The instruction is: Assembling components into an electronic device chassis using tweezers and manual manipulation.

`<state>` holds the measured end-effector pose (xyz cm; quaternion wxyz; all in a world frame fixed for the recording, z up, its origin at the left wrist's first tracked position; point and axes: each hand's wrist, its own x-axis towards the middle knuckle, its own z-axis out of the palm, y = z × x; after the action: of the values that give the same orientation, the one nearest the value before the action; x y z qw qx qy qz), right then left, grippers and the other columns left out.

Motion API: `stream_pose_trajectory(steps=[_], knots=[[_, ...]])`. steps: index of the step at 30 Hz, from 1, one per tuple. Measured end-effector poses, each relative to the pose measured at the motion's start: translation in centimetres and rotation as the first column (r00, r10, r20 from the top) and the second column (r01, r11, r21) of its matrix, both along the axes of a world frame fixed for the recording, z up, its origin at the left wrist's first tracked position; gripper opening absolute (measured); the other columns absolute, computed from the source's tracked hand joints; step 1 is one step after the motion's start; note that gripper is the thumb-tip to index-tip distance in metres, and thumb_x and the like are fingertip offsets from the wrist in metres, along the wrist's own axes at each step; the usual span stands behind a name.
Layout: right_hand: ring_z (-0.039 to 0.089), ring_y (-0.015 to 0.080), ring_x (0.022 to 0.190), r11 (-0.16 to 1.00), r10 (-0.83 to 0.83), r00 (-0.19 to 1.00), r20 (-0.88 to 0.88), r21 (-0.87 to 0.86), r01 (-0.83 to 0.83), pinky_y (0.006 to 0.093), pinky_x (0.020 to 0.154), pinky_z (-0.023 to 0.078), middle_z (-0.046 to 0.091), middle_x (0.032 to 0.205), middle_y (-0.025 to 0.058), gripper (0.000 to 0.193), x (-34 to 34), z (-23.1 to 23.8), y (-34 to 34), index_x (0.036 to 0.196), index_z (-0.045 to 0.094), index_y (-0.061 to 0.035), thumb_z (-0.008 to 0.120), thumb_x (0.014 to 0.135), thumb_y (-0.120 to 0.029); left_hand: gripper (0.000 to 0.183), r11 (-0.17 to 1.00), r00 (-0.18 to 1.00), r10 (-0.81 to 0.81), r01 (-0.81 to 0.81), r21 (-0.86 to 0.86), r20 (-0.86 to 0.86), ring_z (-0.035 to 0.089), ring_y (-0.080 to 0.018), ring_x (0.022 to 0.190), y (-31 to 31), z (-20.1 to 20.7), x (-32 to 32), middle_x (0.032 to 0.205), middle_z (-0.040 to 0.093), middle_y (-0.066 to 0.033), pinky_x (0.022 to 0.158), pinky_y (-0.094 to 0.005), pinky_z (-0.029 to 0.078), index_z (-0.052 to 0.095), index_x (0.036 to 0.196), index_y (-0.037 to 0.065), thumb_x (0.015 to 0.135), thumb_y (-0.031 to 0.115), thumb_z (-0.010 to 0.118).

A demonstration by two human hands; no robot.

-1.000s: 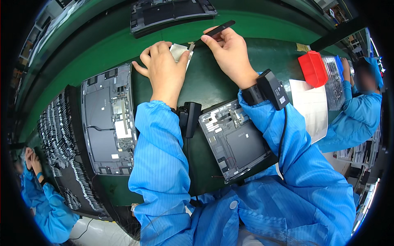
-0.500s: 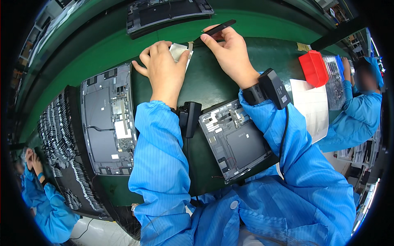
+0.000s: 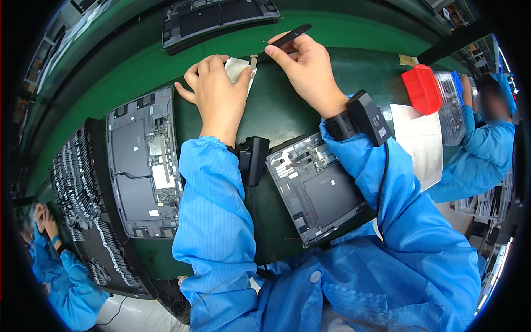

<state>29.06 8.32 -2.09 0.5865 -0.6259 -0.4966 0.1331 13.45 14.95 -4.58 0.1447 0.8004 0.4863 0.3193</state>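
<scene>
Leftmost, a black mat bears rows of small metallic parts along the worktop's left edge. Beside it lies an opened laptop chassis, its inner components showing. Next, near the far edge, the left hand reaches over a pale sheet, thumb and fingers apart; whether its grip pinches the sheet, I cannot tell. A tan strip sits at the sheet's far right corner. Just right of that, the right hand has its grip closed on a slim black tool, angled down toward the strip. A second chassis lies by the near edge, partly under the right sleeve. Toward the right edge are a paper and a red bin.
</scene>
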Motion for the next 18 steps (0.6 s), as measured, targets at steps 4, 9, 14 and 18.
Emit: stream_pose_trajectory(steps=[4, 9, 14, 18], knots=[[0.064, 0.0085, 0.070, 0.999, -0.008, 0.999, -0.047, 0.049, 0.011, 0.0253, 0.064, 0.053, 0.070, 0.085, 0.0056, 0.018, 0.4, -0.2, 0.2, 0.102, 0.070, -0.0003, 0.074, 0.090, -0.013, 0.048, 1.000, 1.000, 0.005, -0.005, 0.002, -0.013, 0.039, -0.0322, 0.133, 0.1, 0.2, 0.3, 0.130, 0.060, -0.0084, 0.115, -0.0669, 0.006, 0.066, 0.117, 0.011, 0.082, 0.041, 0.077], [0.063, 0.0088, 0.077, 0.995, 0.022, 0.960, -0.280, 0.103, 0.007, 0.0252, 0.067, 0.050, 0.070, 0.089, 0.0032, 0.017, 1.2, 0.9, -0.6, 0.101, 0.069, -0.0006, 0.073, 0.091, -0.014, 0.049, 0.999, 0.999, -0.033, 0.033, 0.010, -0.013, 0.038, -0.0348, 0.132, -0.4, 0.6, 0.4, 0.129, 0.059, -0.0108, 0.114, -0.0710, 0.007, 0.063, 0.120, 0.004, 0.087, 0.038, 0.073], [0.063, 0.0107, 0.091, 0.990, 0.139, 0.892, -0.430, 0.034, -0.138, 0.0238, 0.077, 0.047, 0.071, 0.101, 0.0039, 0.021, 0.1, 6.5, -5.4, 0.110, 0.068, -0.0023, 0.071, 0.094, -0.016, 0.043, 0.995, 0.992, 0.084, -0.089, 0.050, 0.093, 0.041, -0.0360, 0.129, -0.4, 1.1, -0.5, 0.121, 0.064, -0.0130, 0.114, -0.0627, 0.018, 0.063, 0.119, 0.002, 0.095, 0.037, 0.062], [0.065, 0.0106, 0.087, 0.964, 0.249, 0.854, -0.456, 0.030, -0.265, 0.0240, 0.075, 0.046, 0.072, 0.097, 0.0061, 0.023, 1.0, 9.9, -11.3, 0.108, 0.066, -0.0025, 0.074, 0.092, -0.016, 0.025, 0.985, 0.932, -0.156, 0.121, 0.127, 0.327, 0.056, -0.0345, 0.104, -5.8, 9.2, -1.8, 0.110, 0.065, -0.0140, 0.091, -0.0426, 0.044, 0.066, 0.111, 0.003, 0.093, 0.020, 0.061]])
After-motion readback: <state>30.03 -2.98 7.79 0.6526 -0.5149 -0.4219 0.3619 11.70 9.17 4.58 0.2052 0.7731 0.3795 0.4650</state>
